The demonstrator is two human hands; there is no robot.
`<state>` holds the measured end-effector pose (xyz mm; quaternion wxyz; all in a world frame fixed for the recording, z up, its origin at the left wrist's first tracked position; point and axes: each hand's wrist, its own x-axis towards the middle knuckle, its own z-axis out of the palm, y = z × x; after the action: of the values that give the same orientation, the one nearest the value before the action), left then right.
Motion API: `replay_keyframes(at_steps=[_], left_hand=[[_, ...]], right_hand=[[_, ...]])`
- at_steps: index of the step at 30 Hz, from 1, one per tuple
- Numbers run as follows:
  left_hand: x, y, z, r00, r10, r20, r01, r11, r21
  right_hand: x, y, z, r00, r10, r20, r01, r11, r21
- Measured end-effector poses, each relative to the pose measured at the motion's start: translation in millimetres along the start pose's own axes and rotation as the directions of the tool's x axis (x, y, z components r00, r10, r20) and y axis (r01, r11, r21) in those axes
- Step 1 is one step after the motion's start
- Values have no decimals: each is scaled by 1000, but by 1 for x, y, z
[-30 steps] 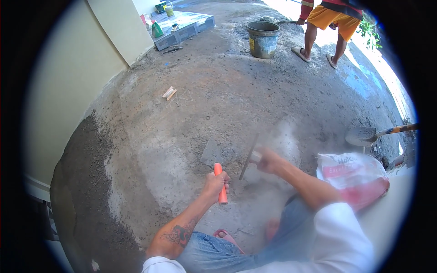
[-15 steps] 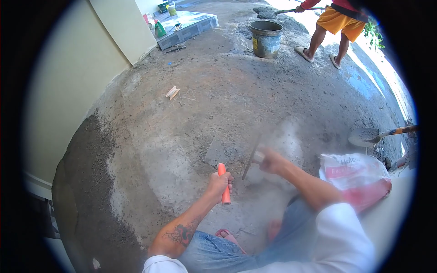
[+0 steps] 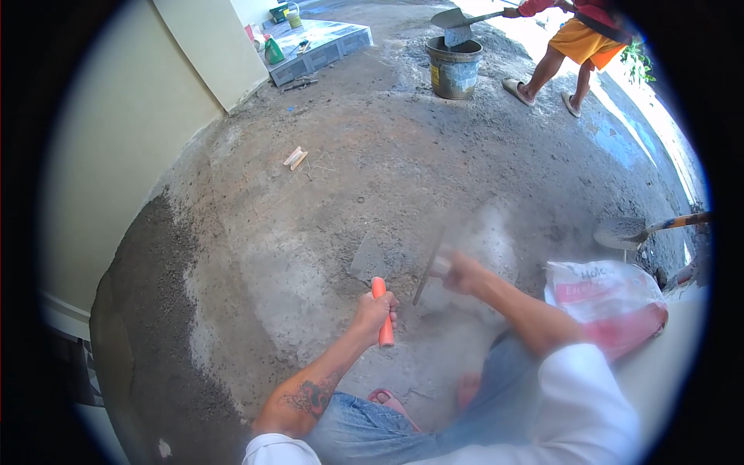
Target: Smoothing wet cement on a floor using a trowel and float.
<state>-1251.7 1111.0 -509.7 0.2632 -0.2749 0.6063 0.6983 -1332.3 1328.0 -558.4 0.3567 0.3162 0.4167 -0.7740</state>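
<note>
The person's left hand (image 3: 375, 313) is wrapping tightly around an orange-handled trowel (image 3: 379, 287), whose grey blade is pointing forward, just beyond the fist. Near it on the right, the right hand (image 3: 466, 274) is clasping a flat hand tool (image 3: 429, 269), its plate standing edge-up between both hands. A red-and-white sack (image 3: 606, 306) is lying beyond the right forearm. Farther off, a co-worker (image 3: 583, 39) is tipping grey mix (image 3: 458, 36) from a shovel (image 3: 447, 18) over a bucket (image 3: 455, 78).

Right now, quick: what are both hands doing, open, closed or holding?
Left hand: closed, holding a tapered grey trowel by its orange cylindrical handle.
Right hand: closed, holding a thin, flat grey tool by its pale handle.
</note>
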Motion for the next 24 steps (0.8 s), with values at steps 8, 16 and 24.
replay_keyframes(at_steps=[8,16,24], left_hand=[[2,1,4,1000,4,12,-4,1000,19],[-3,6,1,1000,13,-15,-13,999,29],[0,5,5,999,42,6,-42,998,44]], right_hand=[[24,3,-17,995,-24,99,24,1000,-1],[-17,-2,12,1000,-29,5,29,1000,-5],[-14,-4,7,999,-36,-9,36,999,13]])
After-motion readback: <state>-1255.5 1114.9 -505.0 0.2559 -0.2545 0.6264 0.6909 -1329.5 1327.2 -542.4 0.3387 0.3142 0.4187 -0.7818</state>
